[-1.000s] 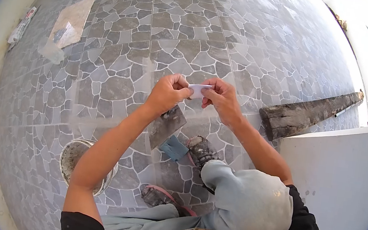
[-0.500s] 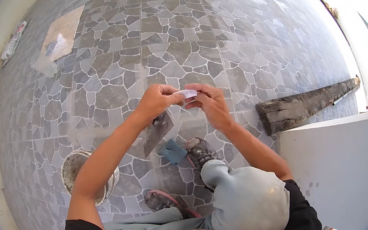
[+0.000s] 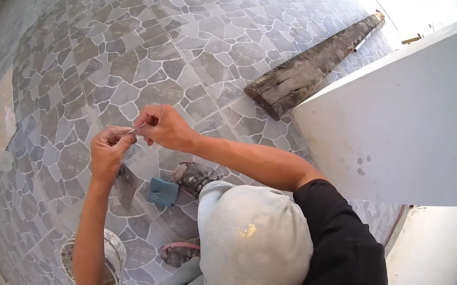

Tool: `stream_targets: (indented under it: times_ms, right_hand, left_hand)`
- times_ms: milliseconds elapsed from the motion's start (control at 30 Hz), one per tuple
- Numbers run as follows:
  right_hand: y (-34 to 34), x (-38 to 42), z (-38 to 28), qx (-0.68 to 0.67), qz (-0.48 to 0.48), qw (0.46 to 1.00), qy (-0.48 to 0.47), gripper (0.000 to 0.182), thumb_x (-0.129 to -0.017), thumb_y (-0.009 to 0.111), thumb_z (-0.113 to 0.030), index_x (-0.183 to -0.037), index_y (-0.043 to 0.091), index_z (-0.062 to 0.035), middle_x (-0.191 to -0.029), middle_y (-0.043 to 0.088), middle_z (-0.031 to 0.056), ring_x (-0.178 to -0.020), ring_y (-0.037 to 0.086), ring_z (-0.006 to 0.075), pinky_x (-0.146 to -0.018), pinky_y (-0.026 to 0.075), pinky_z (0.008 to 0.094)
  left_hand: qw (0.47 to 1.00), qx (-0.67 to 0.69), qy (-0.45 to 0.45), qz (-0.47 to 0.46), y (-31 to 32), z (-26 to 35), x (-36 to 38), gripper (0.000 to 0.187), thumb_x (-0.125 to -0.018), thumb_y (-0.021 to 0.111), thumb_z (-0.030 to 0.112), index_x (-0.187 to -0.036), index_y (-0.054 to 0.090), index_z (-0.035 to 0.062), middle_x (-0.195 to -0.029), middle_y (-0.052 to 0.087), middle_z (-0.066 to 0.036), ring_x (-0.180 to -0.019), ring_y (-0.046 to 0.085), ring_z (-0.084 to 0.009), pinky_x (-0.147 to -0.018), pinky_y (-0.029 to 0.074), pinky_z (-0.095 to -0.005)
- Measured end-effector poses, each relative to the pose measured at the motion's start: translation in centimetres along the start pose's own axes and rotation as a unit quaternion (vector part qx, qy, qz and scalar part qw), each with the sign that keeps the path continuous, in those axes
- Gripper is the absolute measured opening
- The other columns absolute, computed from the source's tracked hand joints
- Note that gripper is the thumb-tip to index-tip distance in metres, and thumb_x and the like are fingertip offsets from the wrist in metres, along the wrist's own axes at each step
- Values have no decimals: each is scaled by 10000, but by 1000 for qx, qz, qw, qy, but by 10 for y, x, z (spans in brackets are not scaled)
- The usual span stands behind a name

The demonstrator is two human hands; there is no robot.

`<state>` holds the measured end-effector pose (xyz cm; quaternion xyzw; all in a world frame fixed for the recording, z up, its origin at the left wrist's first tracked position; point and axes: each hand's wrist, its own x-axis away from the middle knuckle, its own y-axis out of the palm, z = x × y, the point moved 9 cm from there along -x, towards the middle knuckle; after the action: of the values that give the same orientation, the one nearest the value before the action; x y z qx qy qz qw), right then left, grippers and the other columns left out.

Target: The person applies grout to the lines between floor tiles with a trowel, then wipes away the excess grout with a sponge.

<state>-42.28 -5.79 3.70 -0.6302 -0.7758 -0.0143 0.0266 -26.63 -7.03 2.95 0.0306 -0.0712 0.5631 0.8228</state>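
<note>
My left hand (image 3: 109,153) and my right hand (image 3: 166,127) meet over the tiled floor, fingertips almost touching. Between them is a small piece of white paper (image 3: 137,129), seen edge-on as a thin strip. Both hands pinch it between thumb and fingers. Below my left hand a flat grey blade like a trowel's (image 3: 126,188) lies on the floor, its upper end partly hidden by the hand. Beside it is a blue square sponge or folded cloth (image 3: 163,191), close to a dirty shoe (image 3: 195,177).
A dirty white bucket (image 3: 116,254) stands under my left forearm. A weathered log (image 3: 313,67) lies at upper right against a white wall (image 3: 392,124). At far left a light board (image 3: 1,112) rests on the stone-patterned tiles (image 3: 133,32).
The view has turned, so the scene sits further left and the log higher. My hands have tilted the white paper from its flat face to a thin edge, still pinched by both.
</note>
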Motion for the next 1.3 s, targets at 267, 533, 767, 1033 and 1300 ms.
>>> stream_targets:
  times_ms: [267,533,767,1033,1300]
  right_hand:
    - [-7,-3,-13,-42,21,996,-74,32,-856,670,51,-841,655,28,-711,675,66,-597,631,105,-530,508,268]
    - [3,5,4,-129,23,991,16,135,-925,677,-11,-1052,678,35,-839,700,73,-740,677,133,-683,565,275]
    - [6,10,11,-99,46,989,100,223,-905,725,-60,-1088,702,64,-897,722,97,-787,688,156,-727,561,282]
    - [1,11,-12,-25,86,995,-32,127,-905,706,-67,-981,725,33,-842,710,55,-720,647,122,-652,519,292]
    - [-23,7,17,-118,87,989,29,164,-991,669,-151,-968,648,10,-928,717,93,-805,674,129,-745,558,278]
  left_hand:
    - [992,78,-100,-23,-4,-4,2,192,-952,726,171,-1011,740,-11,-843,722,-35,-473,434,-3,-430,316,-193]
    - [989,67,-131,-28,5,-10,5,213,-934,739,151,-1054,730,-24,-871,727,-73,-516,535,-35,-463,388,-184]
    - [997,-54,-61,0,1,-6,7,233,-924,757,123,-1064,728,-61,-947,751,-85,-858,689,-134,-813,528,-259]
    - [999,-52,-11,-5,9,-3,6,238,-966,724,184,-1012,735,-50,-903,748,-76,-841,677,-115,-793,521,-256]
    - [997,-74,-12,-14,18,0,7,255,-989,691,221,-997,740,-29,-859,754,-85,-789,667,-103,-720,499,-241]
